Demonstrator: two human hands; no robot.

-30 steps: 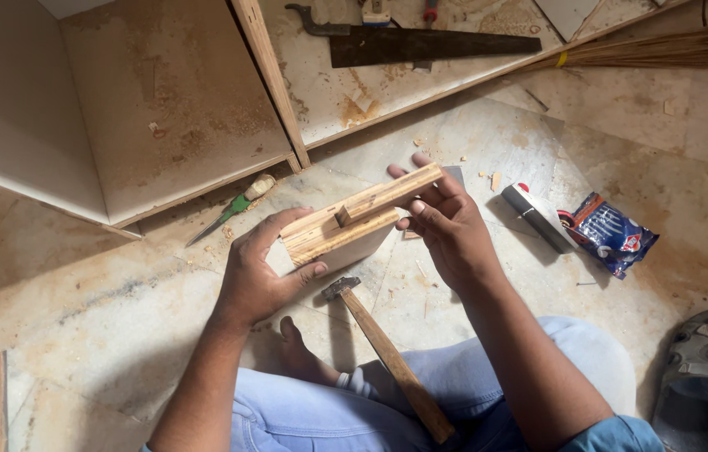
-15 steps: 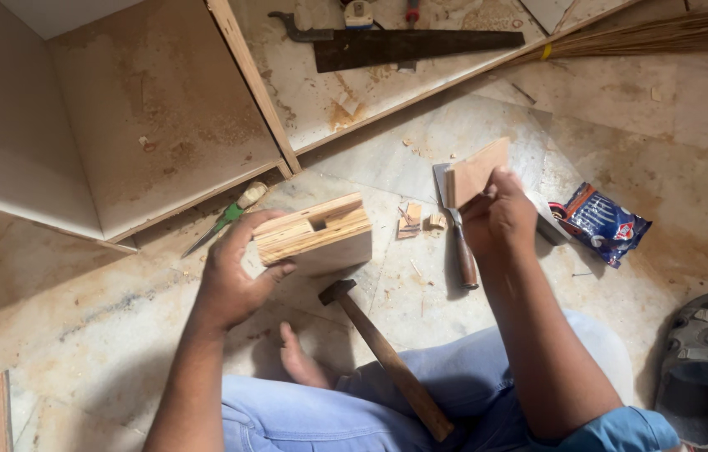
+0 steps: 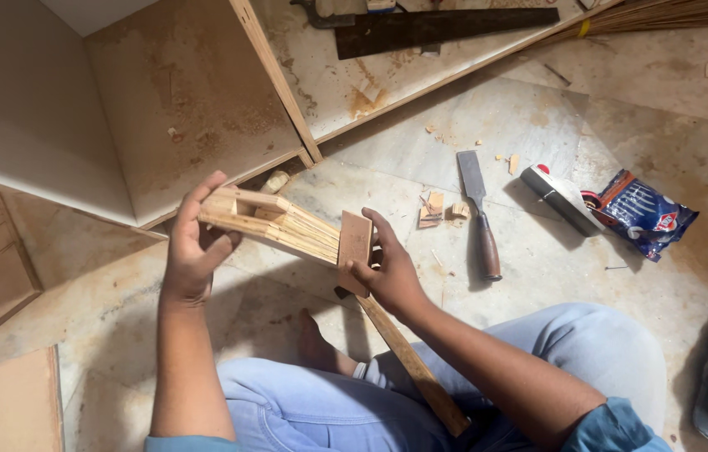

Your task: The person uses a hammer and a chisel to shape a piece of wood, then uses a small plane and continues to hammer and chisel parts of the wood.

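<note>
Left hand [image 3: 195,251] gripping slotted wood block [image 3: 274,224], right hand [image 3: 387,272] pinching small flat wood piece [image 3: 355,241] against its end; chisel [image 3: 479,213] nearby on floor [image 3: 538,276].

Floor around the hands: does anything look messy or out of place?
Yes. Wood chips and sawdust are scattered on the floor beside the chisel, and a crumpled blue packet lies among the tools.

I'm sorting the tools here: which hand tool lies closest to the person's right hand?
The hammer: its wooden handle runs right beneath the right hand. Chisel and saw lie farther.
</note>
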